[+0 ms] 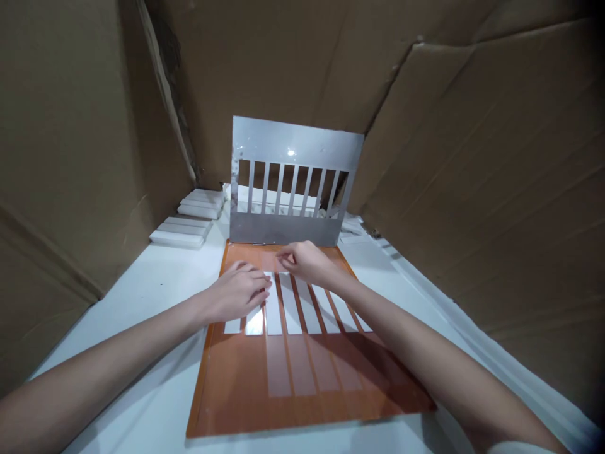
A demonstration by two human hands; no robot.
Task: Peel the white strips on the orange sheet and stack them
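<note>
An orange board (236,384) lies on the white table, with a row of several white strips (290,309) across its middle and paler see-through bands above and below some of them. My left hand (239,291) rests over the strips at the left of the row, fingers apart and nothing visible in them. Above the row, my right hand (302,260) has its thumb and fingertips pinched near a pale band; what they hold, if anything, is too small to tell. A metal frame (283,228) with slots stands upright at the board's far edge.
Stacks of white strips (182,231) lie at the back left, with another stack (202,203) behind. More white pieces (352,225) are at the back right. Brown cardboard walls (283,63) surround the white table (155,284) on the left, back and right.
</note>
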